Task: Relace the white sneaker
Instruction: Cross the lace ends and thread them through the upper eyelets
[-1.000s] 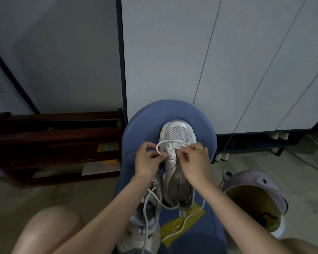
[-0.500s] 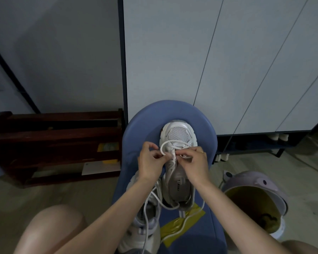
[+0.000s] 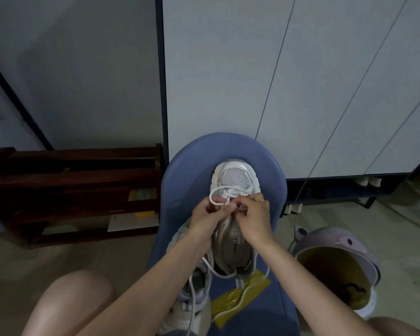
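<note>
The white sneaker (image 3: 235,190) sits toe-away on the blue chair (image 3: 192,166), and both hands meet over its front eyelets. The left hand (image 3: 207,218) has its fingers curled, pinching the white lace (image 3: 216,191), which loops out past the fingertips toward the toe. The right hand (image 3: 254,218), a ring on one finger, pinches the lace just beside it, fingers bunched together. A second sneaker (image 3: 192,304) lies nearer the person's knees, laces trailing over a strip of yellow tape (image 3: 238,297). On the floor to the right stands a lavender bin (image 3: 335,241), its yellowish inside holding something dark I cannot make out.
</note>
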